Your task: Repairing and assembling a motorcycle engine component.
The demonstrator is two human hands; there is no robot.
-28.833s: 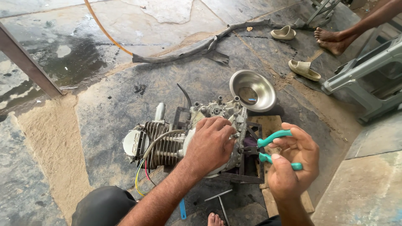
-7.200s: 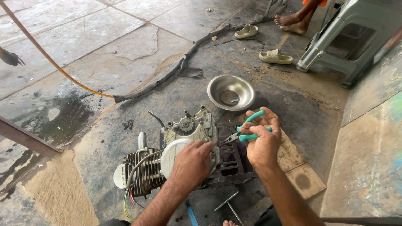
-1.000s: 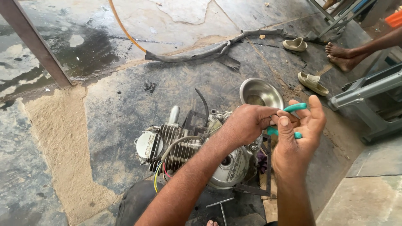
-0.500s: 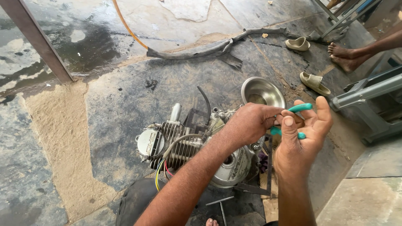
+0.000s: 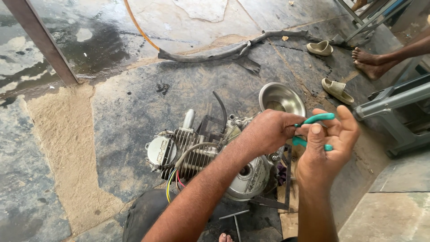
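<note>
A small motorcycle engine (image 5: 197, 154) with cooling fins and a round silver side cover lies on the dark stone floor in front of me. My right hand (image 5: 329, 143) is raised above its right end, gripping pliers with green handles (image 5: 316, 120). My left hand (image 5: 268, 131) reaches across the engine and closes its fingertips at the pliers' jaw end; what it pinches there is hidden. Coloured wires (image 5: 172, 183) hang from the engine's near side.
A steel bowl (image 5: 282, 98) sits just beyond the engine. A torn rubber strip (image 5: 233, 47) and an orange hose (image 5: 139, 27) lie farther off. Another person's bare feet (image 5: 369, 60) and two sandals (image 5: 337, 89) are at right, beside a grey stool (image 5: 389, 107). A T-handle tool (image 5: 235, 219) lies near me.
Both hands have stayed together at the pliers above the engine's right end. The view has shifted slightly; the engine and bowl have not moved.
</note>
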